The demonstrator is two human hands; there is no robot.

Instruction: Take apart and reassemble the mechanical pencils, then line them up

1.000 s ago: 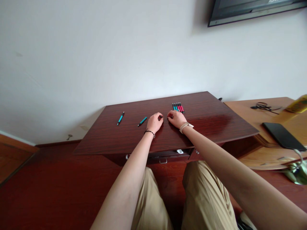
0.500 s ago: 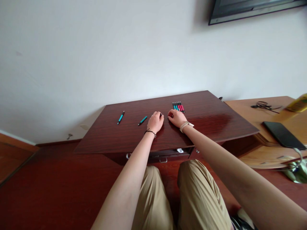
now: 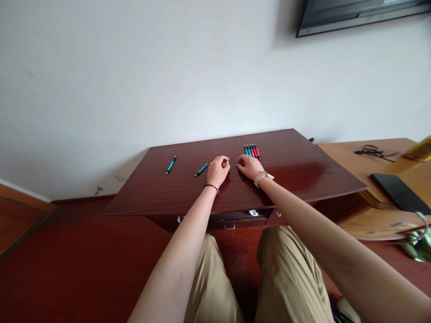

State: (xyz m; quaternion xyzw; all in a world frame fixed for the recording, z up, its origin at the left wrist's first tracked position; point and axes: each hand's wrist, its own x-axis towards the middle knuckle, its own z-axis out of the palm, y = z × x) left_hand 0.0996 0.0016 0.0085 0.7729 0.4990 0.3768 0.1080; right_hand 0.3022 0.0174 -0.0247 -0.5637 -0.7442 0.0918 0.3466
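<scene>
My left hand [image 3: 218, 171] is closed at the middle of the dark wooden table, and the dark end of a pen [image 3: 225, 160] sticks out between thumb and forefinger. The rest of that pen is hidden by the hand. Just left of it lies a teal and black pen [image 3: 202, 170]; farther left is another teal pen [image 3: 171, 165]. My right hand [image 3: 249, 167] rests on the table with loosely curled fingers, thumb and forefinger a little apart, nothing visible between them. Right behind it several teal and red pens [image 3: 253, 151] lie side by side, their near ends partly covered.
The table [image 3: 289, 179] stands against a white wall, with drawers under its front edge. To the right, a lighter wooden cabinet [image 3: 340, 157] bears a black phone-like slab [image 3: 399, 192], a coiled black cable [image 3: 373, 152] and a yellow object [image 3: 419, 150]. A screen [image 3: 357, 20] hangs above.
My left hand has turned slightly, and the dark pen end now shows between its fingers. The right hand stays by the row of pens. The whole view has shifted slightly.
</scene>
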